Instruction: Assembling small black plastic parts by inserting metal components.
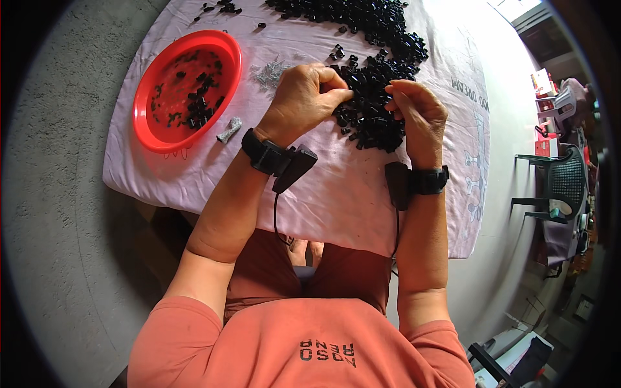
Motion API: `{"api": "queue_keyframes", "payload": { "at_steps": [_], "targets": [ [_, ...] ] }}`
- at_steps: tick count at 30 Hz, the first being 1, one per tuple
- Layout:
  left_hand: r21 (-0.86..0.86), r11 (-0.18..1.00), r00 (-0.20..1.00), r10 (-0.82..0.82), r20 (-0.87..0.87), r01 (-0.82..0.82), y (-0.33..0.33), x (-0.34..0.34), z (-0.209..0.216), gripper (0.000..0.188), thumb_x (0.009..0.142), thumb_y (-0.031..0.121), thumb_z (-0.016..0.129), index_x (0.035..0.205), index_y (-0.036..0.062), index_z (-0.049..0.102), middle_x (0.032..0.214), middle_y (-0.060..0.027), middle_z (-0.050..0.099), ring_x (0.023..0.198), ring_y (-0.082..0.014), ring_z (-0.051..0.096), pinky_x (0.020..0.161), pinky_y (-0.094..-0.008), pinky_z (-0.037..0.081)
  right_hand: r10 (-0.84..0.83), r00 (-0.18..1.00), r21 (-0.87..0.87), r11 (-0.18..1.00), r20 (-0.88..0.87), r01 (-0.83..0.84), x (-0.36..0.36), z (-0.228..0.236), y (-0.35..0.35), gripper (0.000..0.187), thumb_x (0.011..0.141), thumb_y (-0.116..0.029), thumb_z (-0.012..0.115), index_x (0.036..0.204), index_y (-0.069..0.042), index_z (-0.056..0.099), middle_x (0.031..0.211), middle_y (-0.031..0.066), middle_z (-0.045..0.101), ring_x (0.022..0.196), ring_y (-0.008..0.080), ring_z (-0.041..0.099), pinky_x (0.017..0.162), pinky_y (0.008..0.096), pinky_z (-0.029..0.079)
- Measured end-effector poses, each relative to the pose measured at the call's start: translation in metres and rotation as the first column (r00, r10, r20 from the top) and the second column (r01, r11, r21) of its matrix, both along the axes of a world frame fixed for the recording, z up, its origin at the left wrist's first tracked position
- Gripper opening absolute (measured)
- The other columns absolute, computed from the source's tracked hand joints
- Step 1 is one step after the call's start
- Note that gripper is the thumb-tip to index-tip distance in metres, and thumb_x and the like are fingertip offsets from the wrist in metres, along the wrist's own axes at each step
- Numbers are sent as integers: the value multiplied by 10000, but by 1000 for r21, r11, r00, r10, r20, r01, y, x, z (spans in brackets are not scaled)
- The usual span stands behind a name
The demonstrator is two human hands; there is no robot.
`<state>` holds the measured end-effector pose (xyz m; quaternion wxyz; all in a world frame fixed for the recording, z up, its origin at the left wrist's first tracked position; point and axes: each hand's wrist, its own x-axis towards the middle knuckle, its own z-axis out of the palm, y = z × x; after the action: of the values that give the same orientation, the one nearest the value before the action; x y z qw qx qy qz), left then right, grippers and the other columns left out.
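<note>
A heap of small black plastic parts (375,126) lies on the cloth-covered table in front of me. At its left edge, my left hand (301,100) has thumb and forefinger pinched together; whatever is between the tips is too small to name. Over the right side of the heap, my right hand (422,116) curls with thumb and fingers drawn together. The dark parts behind its fingertips make it hard to see what they hold. Beside my left hand is a scatter of thin silvery pieces (268,74).
To the left stands a red basin (143,123) with some black parts inside. A small silvery bundle (229,130) lies between it and my left wrist. More black parts (362,18) spread along the table's far side. A dark green chair (563,181) stands on the floor at right.
</note>
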<state>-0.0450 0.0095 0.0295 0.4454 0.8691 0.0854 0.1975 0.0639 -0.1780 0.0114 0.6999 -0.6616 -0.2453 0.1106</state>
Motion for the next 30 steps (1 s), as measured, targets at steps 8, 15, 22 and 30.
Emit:
{"api": "queue_keyframes", "payload": {
  "at_steps": [8, 15, 22, 30],
  "targets": [
    [34, 995, 991, -95, 90, 92, -3, 1, -10, 112, 766, 39, 741, 870, 5, 715, 789, -57, 627, 676, -134, 612, 632, -277, 496, -43, 998, -11, 999, 34, 44, 3, 1, -3, 150, 883, -2, 683, 1025, -26, 723, 903, 14, 711, 750, 60, 641, 647, 200, 491],
    [160, 978, 991, -133, 8, 130, -14, 2, -16, 148, 728, 68, 734, 870, 34, 714, 833, -96, 642, 775, -249, 651, 730, -354, 524, -37, 998, -58, 998, 40, 40, 1, 0, 0, 138, 892, 0, 672, 1015, -24, 728, 896, 4, 705, 750, 49, 621, 671, 197, 497],
    [203, 977, 996, -80, 45, 69, -13, 4, -18, 110, 792, 44, 689, 891, 0, 708, 799, -102, 632, 703, -209, 639, 658, -312, 507, -45, 998, -59, 997, 50, 48, 0, 4, -1, 153, 905, -6, 655, 1040, -24, 723, 894, 8, 703, 745, 52, 612, 687, 199, 503],
    [-170, 979, 993, -118, -13, 114, -7, 4, -9, 113, 887, 80, 667, 947, -5, 712, 831, -17, 665, 722, -86, 590, 675, -256, 491, 74, 997, -38, 997, 37, -73, -3, 5, -2, 164, 886, 2, 677, 1046, -14, 710, 908, 17, 706, 762, 68, 634, 695, 202, 513]
  ]
}}
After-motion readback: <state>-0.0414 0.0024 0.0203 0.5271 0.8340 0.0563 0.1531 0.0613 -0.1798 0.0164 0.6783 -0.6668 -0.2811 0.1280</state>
